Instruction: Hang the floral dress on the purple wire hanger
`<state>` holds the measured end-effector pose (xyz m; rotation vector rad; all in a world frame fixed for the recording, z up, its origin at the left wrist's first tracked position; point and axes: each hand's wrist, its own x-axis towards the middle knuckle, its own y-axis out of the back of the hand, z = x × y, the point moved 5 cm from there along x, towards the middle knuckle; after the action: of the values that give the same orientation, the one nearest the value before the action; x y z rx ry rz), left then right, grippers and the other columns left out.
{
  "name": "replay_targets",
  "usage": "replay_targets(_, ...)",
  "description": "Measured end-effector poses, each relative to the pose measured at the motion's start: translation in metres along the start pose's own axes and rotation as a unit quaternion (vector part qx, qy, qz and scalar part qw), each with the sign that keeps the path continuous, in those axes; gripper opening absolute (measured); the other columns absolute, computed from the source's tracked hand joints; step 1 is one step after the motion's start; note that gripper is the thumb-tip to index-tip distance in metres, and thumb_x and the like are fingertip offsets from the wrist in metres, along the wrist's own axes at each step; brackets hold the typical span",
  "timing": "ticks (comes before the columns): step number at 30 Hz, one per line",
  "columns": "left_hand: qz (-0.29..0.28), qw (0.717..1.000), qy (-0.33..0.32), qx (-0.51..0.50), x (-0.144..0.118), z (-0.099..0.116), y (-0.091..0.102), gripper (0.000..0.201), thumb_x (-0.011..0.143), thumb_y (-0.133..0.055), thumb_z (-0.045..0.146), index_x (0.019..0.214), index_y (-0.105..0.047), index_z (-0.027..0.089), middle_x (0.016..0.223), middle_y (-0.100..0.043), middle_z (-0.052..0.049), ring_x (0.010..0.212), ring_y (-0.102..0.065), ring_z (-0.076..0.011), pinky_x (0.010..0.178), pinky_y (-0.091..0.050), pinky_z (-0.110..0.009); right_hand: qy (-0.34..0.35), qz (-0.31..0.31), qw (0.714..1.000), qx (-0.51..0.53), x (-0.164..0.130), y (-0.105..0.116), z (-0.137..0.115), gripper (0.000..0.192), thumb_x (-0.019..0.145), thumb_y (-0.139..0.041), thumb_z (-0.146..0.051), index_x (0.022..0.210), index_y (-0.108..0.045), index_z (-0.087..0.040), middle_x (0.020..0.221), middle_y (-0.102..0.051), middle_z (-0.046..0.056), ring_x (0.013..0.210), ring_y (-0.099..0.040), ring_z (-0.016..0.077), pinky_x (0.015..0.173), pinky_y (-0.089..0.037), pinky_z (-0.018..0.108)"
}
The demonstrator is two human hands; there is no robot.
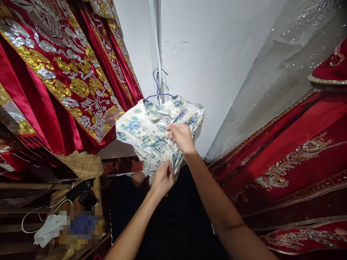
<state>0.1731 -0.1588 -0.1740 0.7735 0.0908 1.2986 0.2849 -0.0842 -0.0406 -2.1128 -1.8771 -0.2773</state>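
A white short-sleeved shirt [151,135] with blue flowers and some yellow hangs in front of me. It is on a thin purple hanger [158,94], hooked near a pale vertical strip on the wall. My right hand [180,136] pinches the front edge of the shirt just below the collar. Lower down, my left hand [164,176] grips the same front edge near the hem. The fingers of both hands are closed on the cloth. Whether a button lies between them is too small to tell.
Red garments with gold and silver sequins [81,86] hang at the left, and red beaded garments [292,155] at the right beside a sheer pale fabric [260,83]. A wooden stool [97,187] at lower left bears a phone [88,198], a white cable and a pale cloth [50,229].
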Motion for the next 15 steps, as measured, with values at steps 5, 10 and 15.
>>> replay_targets(5,-0.052,0.996,-0.020,0.065,0.009,-0.009,0.001,0.018,0.080,-0.053,0.008,0.078,-0.042,0.022,0.074,-0.052,-0.001,0.070,-0.049,-0.0169,0.064,-0.034,-0.029,0.047,0.000,0.998,0.031,0.052,-0.010,-0.051,0.024,0.087,-0.062,-0.033,0.071,-0.063,-0.014,0.049,-0.056,-0.003,0.038,-0.038,0.0043,0.037,-0.025,0.017)
replay_targets(10,-0.050,0.997,-0.052,-0.029,0.055,0.018,0.047,0.007,0.089,-0.054,0.017,0.082,-0.055,0.020,0.078,-0.061,-0.001,0.074,-0.057,-0.0164,0.070,-0.044,-0.030,0.045,-0.077,0.995,0.045,0.040,-0.016,-0.057,0.019,0.086,-0.061,-0.031,0.075,-0.061,-0.016,0.049,-0.057,-0.003,0.038,-0.042,0.0051,0.037,-0.028,0.016)
replay_targets(15,0.241,0.946,-0.187,-0.113,0.005,0.110,0.158,0.009,0.091,-0.059,0.031,0.097,-0.064,0.026,0.088,-0.065,-0.004,0.085,-0.064,-0.0206,0.078,-0.055,-0.039,0.044,-0.056,0.997,0.024,0.029,-0.004,-0.046,0.020,0.085,-0.062,-0.035,0.075,-0.061,-0.018,0.050,-0.055,-0.003,0.040,-0.044,0.0067,0.039,-0.029,0.018)
